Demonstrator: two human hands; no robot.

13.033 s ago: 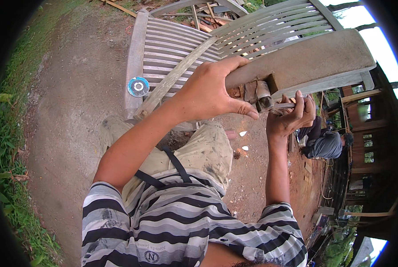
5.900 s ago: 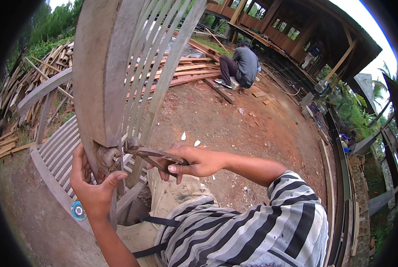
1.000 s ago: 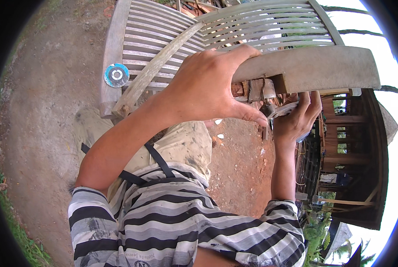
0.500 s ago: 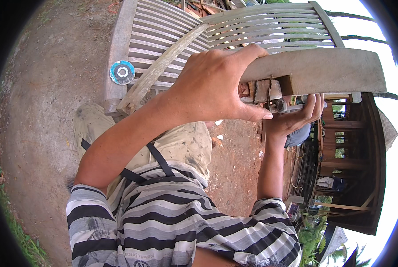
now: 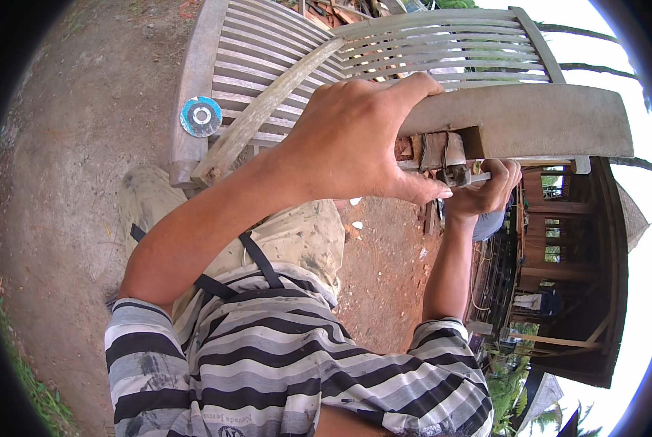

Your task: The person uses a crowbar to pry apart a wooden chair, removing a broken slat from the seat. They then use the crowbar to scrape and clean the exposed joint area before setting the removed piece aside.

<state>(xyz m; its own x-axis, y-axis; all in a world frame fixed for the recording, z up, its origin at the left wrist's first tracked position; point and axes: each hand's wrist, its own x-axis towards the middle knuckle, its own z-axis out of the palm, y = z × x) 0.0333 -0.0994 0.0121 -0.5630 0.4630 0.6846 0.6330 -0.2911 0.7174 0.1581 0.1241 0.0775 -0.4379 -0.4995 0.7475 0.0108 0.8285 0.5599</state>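
My left hand (image 5: 355,135) spreads over the end of a curved grey wooden board (image 5: 552,120), thumb below and index finger above; its other fingers are hidden. A dark rectangular notch shows in the board's lower edge. Beside it sits a worn block wrapped in strips (image 5: 442,151), with a small dark metal fitting (image 5: 456,175) under it. My right hand (image 5: 490,188) is closed around a thin grey metal rod (image 5: 480,177) that meets this fitting. Much of the rod is hidden by the fingers.
A slatted wooden bench (image 5: 268,54) stands ahead, with a slanting wooden bar (image 5: 275,105) across it. A blue-rimmed grinding disc (image 5: 201,116) lies on its left rail. A dark timber building (image 5: 574,269) is at right. White scraps (image 5: 356,225) lie on the ground.
My right hand has shifted slightly left and its fingers have curled in more around the rod. My left hand and the board have stayed nearly in place.
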